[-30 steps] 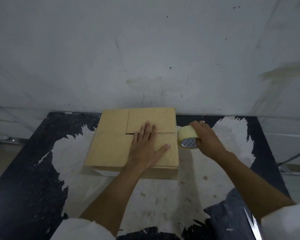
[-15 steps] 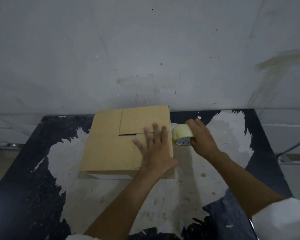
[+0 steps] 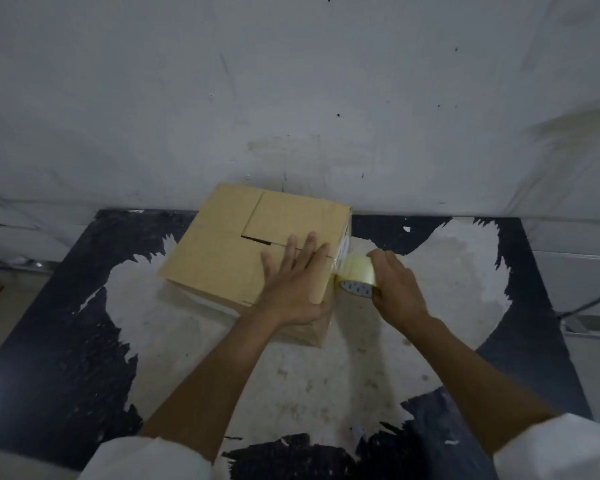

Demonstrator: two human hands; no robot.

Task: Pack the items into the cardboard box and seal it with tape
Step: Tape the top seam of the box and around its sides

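Left hand (image 3: 293, 282) lies flat, fingers straight, pinning the cardboard box (image 3: 243, 251) flaps; right hand (image 3: 397, 289) grasps the tape roll (image 3: 357, 278) at the box's right edge. The seam runs leftward from the roll (right hand nearest).

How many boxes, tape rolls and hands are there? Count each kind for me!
Cardboard box: 1, flaps folded shut
Tape roll: 1, at the box's right side
Hands: 2, the left hand flat on the box top, the right hand holding the roll
Total: 4
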